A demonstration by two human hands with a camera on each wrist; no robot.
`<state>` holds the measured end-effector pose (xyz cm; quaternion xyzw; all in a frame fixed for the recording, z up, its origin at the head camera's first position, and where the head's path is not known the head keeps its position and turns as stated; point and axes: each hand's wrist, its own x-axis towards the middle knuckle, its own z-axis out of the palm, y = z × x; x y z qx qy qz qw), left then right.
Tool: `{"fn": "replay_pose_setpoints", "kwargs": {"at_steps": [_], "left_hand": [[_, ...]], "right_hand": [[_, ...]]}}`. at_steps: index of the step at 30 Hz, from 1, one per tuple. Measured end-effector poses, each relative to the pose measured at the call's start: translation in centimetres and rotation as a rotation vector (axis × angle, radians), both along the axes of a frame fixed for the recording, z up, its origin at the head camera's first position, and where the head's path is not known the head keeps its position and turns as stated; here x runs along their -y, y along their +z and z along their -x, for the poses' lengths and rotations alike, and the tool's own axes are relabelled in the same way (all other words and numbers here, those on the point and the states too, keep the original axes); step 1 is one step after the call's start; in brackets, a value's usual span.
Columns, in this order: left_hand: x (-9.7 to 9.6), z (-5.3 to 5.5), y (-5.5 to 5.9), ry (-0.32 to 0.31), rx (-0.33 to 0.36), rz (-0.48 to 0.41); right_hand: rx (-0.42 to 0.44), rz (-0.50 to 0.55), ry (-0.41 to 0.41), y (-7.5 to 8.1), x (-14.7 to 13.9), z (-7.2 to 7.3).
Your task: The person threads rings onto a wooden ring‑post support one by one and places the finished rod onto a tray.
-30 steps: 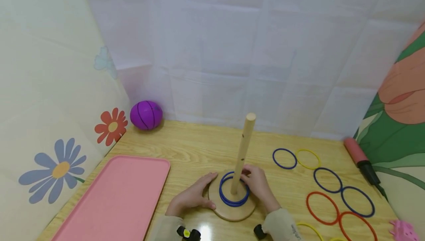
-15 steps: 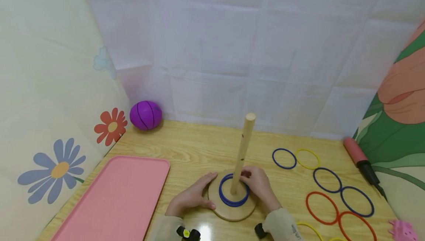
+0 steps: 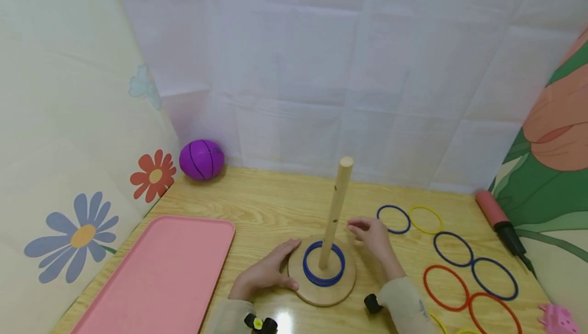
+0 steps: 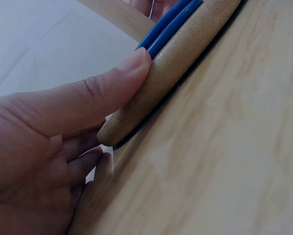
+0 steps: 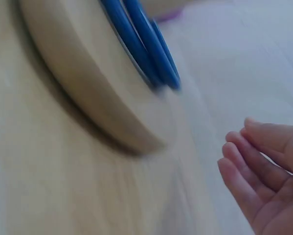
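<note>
A wooden ring-toss stand has a round base [image 3: 317,295] and an upright peg [image 3: 338,196]. Several blue rings [image 3: 323,281] lie stacked on the base around the peg's foot. My left hand [image 3: 264,272] grips the base's left edge, thumb at the near side and fingers reaching round the far side; in the left wrist view the thumb [image 4: 107,88] presses on the rim. Off the base to the right, my right hand [image 3: 374,239] holds nothing, its fingers loosely bent. The right wrist view shows that hand [image 5: 268,181] apart from the stacked rings [image 5: 141,44].
Loose rings lie at right: a blue ring [image 3: 393,233], a yellow ring [image 3: 425,233], more blue rings, and red rings [image 3: 445,308]. A pink tray [image 3: 170,267] is at left, a purple ball [image 3: 202,160] behind it. A pink-and-black pump [image 3: 498,219] lies by the right wall.
My right hand has let go of the blue rings and moved right and away from the base. The top ring, tilted earlier, now lies flat on the stack. The left hand stays put.
</note>
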<state>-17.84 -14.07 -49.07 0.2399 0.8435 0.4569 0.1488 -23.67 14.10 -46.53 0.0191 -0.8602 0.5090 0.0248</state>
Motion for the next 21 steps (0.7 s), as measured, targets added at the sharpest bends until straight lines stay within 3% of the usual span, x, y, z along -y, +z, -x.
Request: {"fn": "replay_pose_setpoints", "kwargs": {"at_steps": [9,15,21], "left_hand": [[0.0,0.0,0.0,0.003,-0.006,-0.004],[0.1,0.0,-0.3,0.000,0.000,-0.005],[0.1,0.1,-0.4,0.000,-0.011,0.014]], "right_hand": [[-0.062,-0.023,-0.103,1.3,-4.1,2.8],[-0.158,-0.145,-0.213,1.0,-6.8,4.7],[-0.173,-0.241,-0.177,0.6,-8.9,5.9]]}}
